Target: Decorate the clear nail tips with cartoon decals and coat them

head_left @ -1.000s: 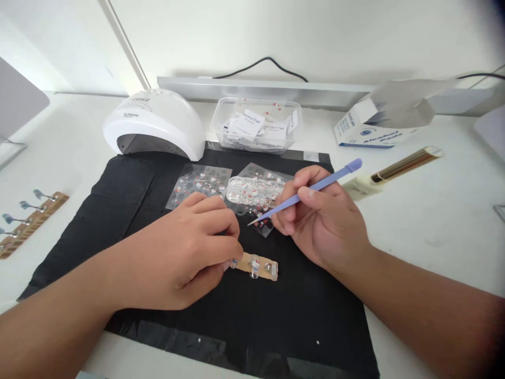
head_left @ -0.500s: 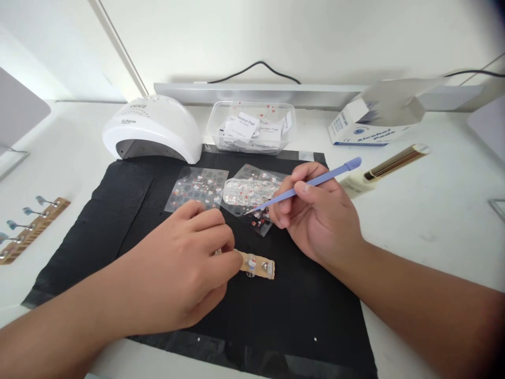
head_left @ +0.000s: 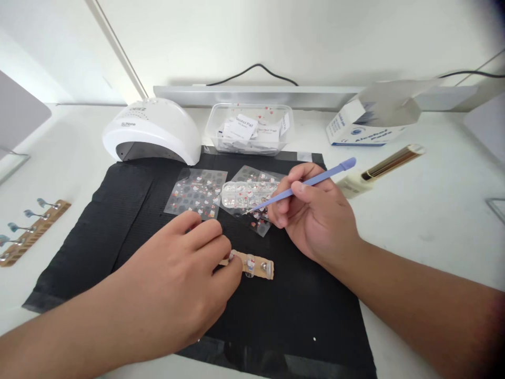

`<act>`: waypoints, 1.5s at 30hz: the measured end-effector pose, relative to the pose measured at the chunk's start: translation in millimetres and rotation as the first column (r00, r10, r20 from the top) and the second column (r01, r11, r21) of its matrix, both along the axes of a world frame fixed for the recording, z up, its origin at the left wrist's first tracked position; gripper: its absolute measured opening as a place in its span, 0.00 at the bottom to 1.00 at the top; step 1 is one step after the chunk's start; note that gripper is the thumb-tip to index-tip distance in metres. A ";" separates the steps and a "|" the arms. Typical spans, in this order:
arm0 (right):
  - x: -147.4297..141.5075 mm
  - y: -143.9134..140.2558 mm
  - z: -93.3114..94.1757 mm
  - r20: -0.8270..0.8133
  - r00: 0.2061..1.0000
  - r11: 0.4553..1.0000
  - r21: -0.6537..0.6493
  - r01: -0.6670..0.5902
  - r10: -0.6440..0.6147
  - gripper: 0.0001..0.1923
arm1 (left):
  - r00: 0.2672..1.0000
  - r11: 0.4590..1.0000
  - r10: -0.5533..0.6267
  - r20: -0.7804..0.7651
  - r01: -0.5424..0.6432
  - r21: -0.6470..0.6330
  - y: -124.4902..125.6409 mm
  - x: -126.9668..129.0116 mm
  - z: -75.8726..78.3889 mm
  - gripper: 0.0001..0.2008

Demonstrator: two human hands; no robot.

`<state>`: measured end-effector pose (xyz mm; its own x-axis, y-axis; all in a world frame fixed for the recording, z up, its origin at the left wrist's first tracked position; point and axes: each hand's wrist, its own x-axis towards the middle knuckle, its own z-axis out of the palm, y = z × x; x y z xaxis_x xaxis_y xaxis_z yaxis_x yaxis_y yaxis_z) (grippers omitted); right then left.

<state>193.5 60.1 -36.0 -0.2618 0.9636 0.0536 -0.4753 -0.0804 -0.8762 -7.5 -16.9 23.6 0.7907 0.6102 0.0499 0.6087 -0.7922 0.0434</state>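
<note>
My left hand (head_left: 189, 284) is closed, its thumb and fingers at the left part of a small wooden nail stand (head_left: 258, 267), hiding that end. On the stand, a clear false nail (head_left: 250, 265) with a white cat-face design shows beside a bare metal post. My right hand (head_left: 319, 210) holds a slim lilac nail tool (head_left: 310, 182) like a pen, its fine tip down and left over the sticker sheets. Below that tip lies a dark clear sticker sheet (head_left: 258, 225). A clear case of small gems (head_left: 236, 196) rests on it, partly behind my right fingers.
Another sticker sheet (head_left: 197, 190) lies on the black mat (head_left: 284, 316). Behind are a white nail lamp (head_left: 158, 126), a plastic tub (head_left: 221, 145) of alcohol pads and an alcohol pad box (head_left: 365, 129). A gold-capped bottle (head_left: 389, 164) stands right; another nail stand (head_left: 39, 226) lies left.
My left hand has shifted slightly down and its fingers have eased back, so a bit more of the nail stand shows. The right hand and tool stay nearly still.
</note>
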 end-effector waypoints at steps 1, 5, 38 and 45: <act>0.3 0.3 -0.3 0.002 1.000 1.000 0.007 0.000 0.000 0.06 | 1.000 1.000 0.008 0.009 -0.008 0.014 -1.3 -0.5 0.1 0.08; 0.7 0.6 -1.5 0.002 1.000 1.000 0.020 -0.001 0.001 0.07 | 0.997 0.999 0.045 0.061 -0.046 0.019 -5.0 -1.1 0.1 0.08; -2.2 -8.1 -11.0 0.057 0.942 0.859 0.431 0.276 -0.331 0.11 | 0.568 0.563 0.816 -0.111 -0.823 -0.072 65.0 -46.5 -25.7 0.37; 3.1 -14.4 -0.2 0.054 0.897 0.795 0.489 0.359 -0.438 0.14 | 0.664 0.661 0.740 -0.111 -0.747 -0.061 64.7 -43.3 -33.1 0.43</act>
